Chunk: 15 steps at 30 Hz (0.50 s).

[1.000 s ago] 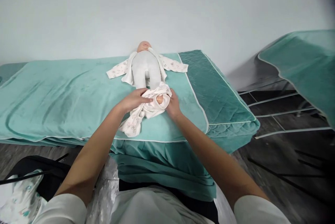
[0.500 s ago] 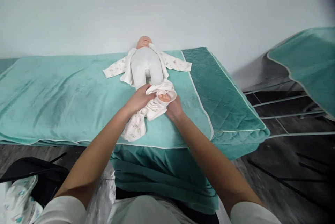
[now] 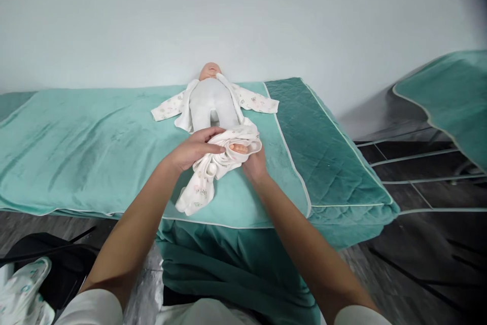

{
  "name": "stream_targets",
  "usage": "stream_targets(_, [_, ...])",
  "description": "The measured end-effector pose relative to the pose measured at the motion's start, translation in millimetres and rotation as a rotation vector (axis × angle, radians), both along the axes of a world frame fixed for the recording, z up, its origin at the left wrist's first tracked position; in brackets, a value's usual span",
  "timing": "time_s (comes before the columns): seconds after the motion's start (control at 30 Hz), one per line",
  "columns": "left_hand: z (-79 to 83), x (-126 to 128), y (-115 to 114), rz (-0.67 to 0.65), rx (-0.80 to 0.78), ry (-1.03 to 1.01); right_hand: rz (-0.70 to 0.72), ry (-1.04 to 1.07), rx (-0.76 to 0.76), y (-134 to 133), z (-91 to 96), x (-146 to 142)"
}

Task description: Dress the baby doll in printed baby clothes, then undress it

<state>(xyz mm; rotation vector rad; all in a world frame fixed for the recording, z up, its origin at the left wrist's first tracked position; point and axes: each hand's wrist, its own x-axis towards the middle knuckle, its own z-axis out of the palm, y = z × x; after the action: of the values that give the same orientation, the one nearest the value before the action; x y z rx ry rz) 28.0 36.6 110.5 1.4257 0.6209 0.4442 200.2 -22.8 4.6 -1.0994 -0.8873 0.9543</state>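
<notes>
A baby doll [image 3: 212,98] lies on its back on a teal padded mat [image 3: 95,137], head toward the wall. A white printed sleepsuit [image 3: 243,138] is spread under its torso, sleeves out to both sides. The suit's leg part is bunched at the doll's feet. My left hand [image 3: 194,148] grips that bunched fabric from the left, fingers closed on it. My right hand [image 3: 254,158] holds the gathered leg opening from the right, with the doll's foot [image 3: 239,148] showing inside. One empty suit leg [image 3: 197,193] hangs toward the mat's front edge.
A darker teal quilted pad [image 3: 323,142] lies to the right of the mat. Another teal-covered surface [image 3: 449,97] stands at the far right across a dark floor gap. A black chair with printed cloth [image 3: 23,294] is at lower left. A pale wall runs behind.
Both hands have kept their grip on the bunched suit leg and lifted it slightly around the doll's foot. The fabric opening has widened and shifted a little right.
</notes>
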Motion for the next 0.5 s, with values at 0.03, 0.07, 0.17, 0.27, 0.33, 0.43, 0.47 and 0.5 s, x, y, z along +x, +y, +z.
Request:
stream_targets(0.03, [-0.9, 4, 4, 0.047, 0.049, 0.022, -0.058, 0.011, 0.028, 3, -0.8, 4])
stream_targets(0.07, [-2.4, 8, 7, 0.103, 0.11, 0.047, -0.118, 0.022, 0.058, 7, -1.2, 7])
stream_targets(0.17, [-8.2, 23, 18, 0.285, 0.293, 0.096, -0.202, -0.029, 0.085, 21, 1.5, 18])
stream_targets(0.27, [-13.2, 33, 31, 0.415, 0.342, 0.063, -0.234, -0.115, 0.073, 39, 5.8, 31])
stream_targets(0.33, [-15.8, 34, 40, 0.423, 0.278, 0.015, -0.22, -0.164, 0.064, 51, 4.9, 41])
stream_targets(0.43, [-21.7, 25, 53, 0.312, 0.124, -0.031, -0.143, -0.251, 0.033, 60, -1.0, 56])
stream_targets(0.47, [-24.8, 21, 56, 0.269, 0.081, -0.045, -0.109, -0.279, 0.034, 60, -1.6, 60])
stream_targets(0.5, [-28.5, 18, 59, 0.238, 0.044, -0.066, -0.075, -0.312, 0.052, 58, -0.1, 63])
